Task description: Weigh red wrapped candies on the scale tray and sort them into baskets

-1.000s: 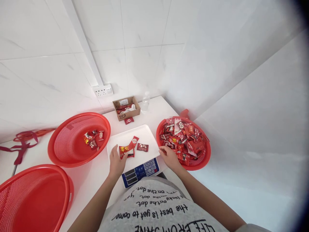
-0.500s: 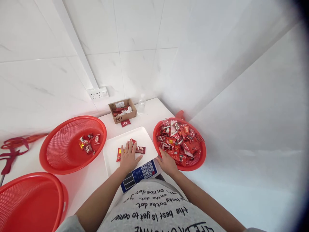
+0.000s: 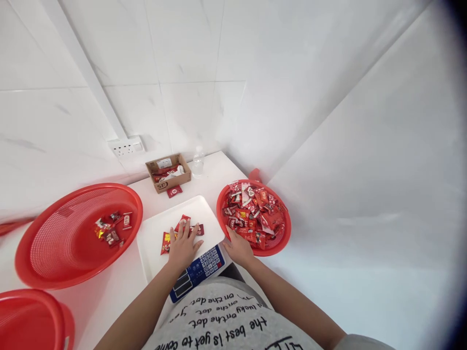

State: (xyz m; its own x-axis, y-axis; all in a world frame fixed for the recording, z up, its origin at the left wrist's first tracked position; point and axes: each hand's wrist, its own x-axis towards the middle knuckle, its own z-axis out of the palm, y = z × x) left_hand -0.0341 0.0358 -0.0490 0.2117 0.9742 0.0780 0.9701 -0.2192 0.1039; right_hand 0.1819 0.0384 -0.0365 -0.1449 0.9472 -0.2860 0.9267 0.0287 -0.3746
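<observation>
My left hand lies with spread fingers over several small red snack packets on the white pan of a weighing scale. It touches the packets, partly hiding them, and grips none. The scale's blue keypad panel faces me, just below that hand. My right hand holds the near left rim of a red plastic basket, fingers over the edge and thumb outside. Inside that basket is a heap of red snack packets.
To the left stands a larger red basket with a few packets, and another red basket nearer me. Behind the scale are an SF cardboard box, a single red packet and a clear bottle. Walls border the table.
The view has shifted, so the table's things sit further left in the picture. My left hand's fingers are spread wider over the packets. My right hand stays on the basket rim.
</observation>
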